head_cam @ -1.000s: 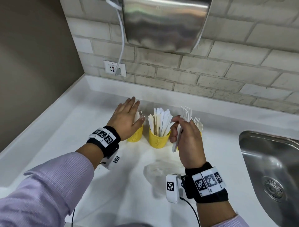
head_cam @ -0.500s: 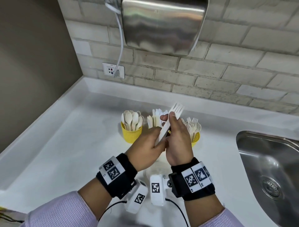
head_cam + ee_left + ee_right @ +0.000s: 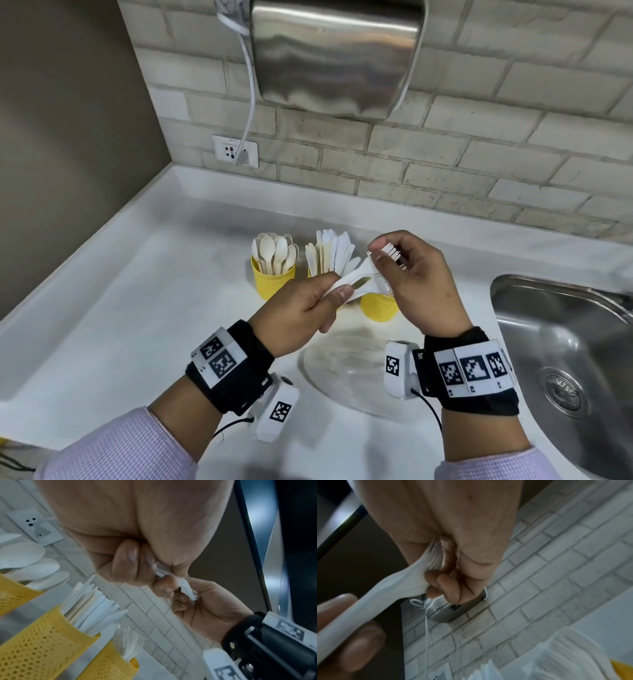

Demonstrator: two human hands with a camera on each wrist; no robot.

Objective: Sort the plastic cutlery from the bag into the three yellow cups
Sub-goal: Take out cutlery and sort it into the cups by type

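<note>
Three yellow mesh cups stand in a row on the white counter: the spoon cup [image 3: 272,282] on the left, the knife cup [image 3: 42,642] in the middle, the fork cup [image 3: 378,306] on the right. Both hands hold a small bundle of white plastic forks [image 3: 359,277] above the cups. My left hand [image 3: 337,298] pinches the handle end. My right hand [image 3: 380,257] curls round the tine end, with the tines [image 3: 390,251] poking out. The left wrist view shows the bundle [image 3: 187,589] between both hands. A clear plastic bag [image 3: 346,370] lies flat below my hands.
A steel sink [image 3: 565,342] is sunk into the counter on the right. A steel hand dryer [image 3: 335,58] hangs on the brick wall above, its cord plugged into an outlet [image 3: 234,150]. A brown wall closes off the left side.
My left hand left the spoon cup and came over to take the handle end of the forks. The right hand shifted up to the tine end, and the bundle tipped closer to level.
</note>
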